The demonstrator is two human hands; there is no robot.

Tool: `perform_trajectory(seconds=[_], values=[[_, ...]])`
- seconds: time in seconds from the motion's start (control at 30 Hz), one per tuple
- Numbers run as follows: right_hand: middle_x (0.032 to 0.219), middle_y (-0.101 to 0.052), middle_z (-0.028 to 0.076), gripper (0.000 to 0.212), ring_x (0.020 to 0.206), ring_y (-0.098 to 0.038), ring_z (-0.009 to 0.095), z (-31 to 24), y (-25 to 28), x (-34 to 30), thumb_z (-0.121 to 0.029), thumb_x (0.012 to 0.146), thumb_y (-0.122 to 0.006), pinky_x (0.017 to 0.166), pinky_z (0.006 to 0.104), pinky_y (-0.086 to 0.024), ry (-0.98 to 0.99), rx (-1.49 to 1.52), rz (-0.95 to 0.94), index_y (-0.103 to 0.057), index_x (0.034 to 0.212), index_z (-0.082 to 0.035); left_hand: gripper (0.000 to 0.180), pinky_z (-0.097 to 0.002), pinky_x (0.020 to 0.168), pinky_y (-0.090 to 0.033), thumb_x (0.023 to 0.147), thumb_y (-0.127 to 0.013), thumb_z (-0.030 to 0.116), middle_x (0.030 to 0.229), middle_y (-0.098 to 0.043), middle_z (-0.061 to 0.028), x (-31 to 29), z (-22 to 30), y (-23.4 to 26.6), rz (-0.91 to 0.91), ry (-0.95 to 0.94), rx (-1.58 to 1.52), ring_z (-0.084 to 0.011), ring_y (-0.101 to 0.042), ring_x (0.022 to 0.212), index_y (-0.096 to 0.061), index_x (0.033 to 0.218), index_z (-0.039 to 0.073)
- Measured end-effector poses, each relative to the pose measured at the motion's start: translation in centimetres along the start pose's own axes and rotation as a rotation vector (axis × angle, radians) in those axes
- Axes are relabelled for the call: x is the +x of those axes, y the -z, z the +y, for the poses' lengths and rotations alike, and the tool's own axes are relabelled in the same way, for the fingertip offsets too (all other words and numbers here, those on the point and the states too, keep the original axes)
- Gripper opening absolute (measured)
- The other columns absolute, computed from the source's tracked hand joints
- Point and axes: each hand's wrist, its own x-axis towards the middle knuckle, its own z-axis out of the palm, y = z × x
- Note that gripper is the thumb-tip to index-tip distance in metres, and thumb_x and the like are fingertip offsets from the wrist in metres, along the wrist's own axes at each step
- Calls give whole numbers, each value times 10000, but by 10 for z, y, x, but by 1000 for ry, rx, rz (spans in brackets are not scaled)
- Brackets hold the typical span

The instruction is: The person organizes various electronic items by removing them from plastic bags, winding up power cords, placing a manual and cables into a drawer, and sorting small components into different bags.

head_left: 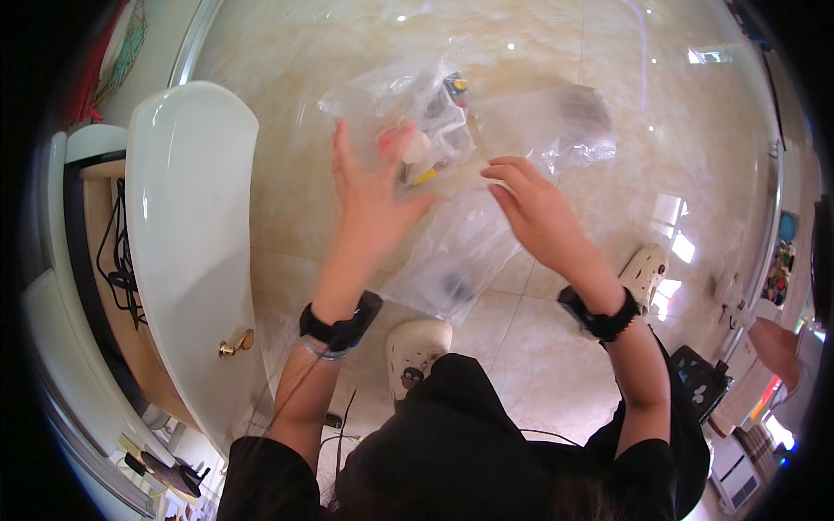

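Note:
My left hand [372,207], blurred by motion, has its fingers spread in front of a clear plastic bag [391,87]. Red, yellow and dark small items show in and around that bag; their kind is hard to make out. Over to the right, my right hand [549,221] has bent fingers with a gap between thumb and fingertips, and nothing visible in it. Close to its thumb lies a second clear bag [473,239] with a small dark thing inside. A third clear bag [517,122], holding something brownish, rests on the floor beyond.
Glossy tiled floor [347,269] lies under the bags. An open white cabinet door [195,200] with a brass knob stands at my left, black cables [120,252] behind it. My pale clogs [419,347] are near the bags. Another person's arm [773,347] shows at right.

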Motion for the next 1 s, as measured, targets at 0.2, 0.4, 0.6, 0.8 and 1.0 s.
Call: perform_trajectory(seconds=[0.2,0.4,0.6,0.8,1.0], values=[[1147,-495,190,259,1011,-522,365,20,-67,10,-60,845,-497,839,413,-451,10,-81,89,-486,1099,-12,497,-415,990,-315,753,-680,165,1351,-317,-244,31,-35,-55,57,149,-69,-349,-327,1257,-495,1187,12],[1116,-516,178,252,973,-533,378,24,-75,12,-71,853,-489,798,429,-463,-126,147,71,-485,1100,-21,241,-303,821,-433,887,-519,125,1028,-616,-115,36,-70,-55,196,351,-761,-203,-575,940,-549,1088,-5],[1056,-545,176,228,904,-556,392,35,-73,17,-92,867,-485,771,436,-465,-132,198,112,-490,1084,-21,274,-297,846,-420,925,-510,194,1052,-590,-59,35,-73,-51,192,536,-1063,-137,-540,946,-536,1121,4],[1066,-547,164,224,904,-560,387,32,-71,21,-109,873,-485,773,434,-466,-139,170,93,-494,1082,-28,296,-314,871,-417,918,-536,196,1090,-570,-60,35,-81,-54,170,532,-1115,-155,-530,987,-516,1156,22],[1089,-543,167,232,917,-558,388,32,-71,25,-113,874,-487,789,433,-461,-132,174,99,-491,1090,-31,277,-328,864,-433,922,-528,199,1101,-571,-58,35,-81,-56,217,591,-1210,-164,-539,991,-525,1141,30]])
